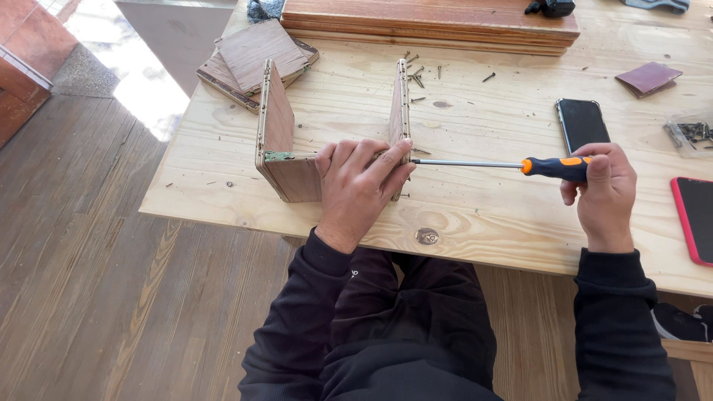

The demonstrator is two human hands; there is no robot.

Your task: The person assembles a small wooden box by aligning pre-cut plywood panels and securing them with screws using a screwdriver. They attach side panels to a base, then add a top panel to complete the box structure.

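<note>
I see left hand [356, 186] fingers [386, 160] closed over the front corner of the wooden box frame [290, 160], which stands on the desk [483, 215] near its front edge. Right hand [605, 193] fingers wrapped tight around the orange-black screwdriver [520, 165] handle, shaft level, tip at the frame's right panel. Loose screws [417, 74] lie behind. Black phone [581, 122] just beyond the right hand, red phone [697, 219] at far right.

Wooden box frame [297, 141] on table [483, 223], screwdriver [520, 165] to its right, phone [581, 123] behind screwdriver, loose screws [417, 74] behind frame
</note>
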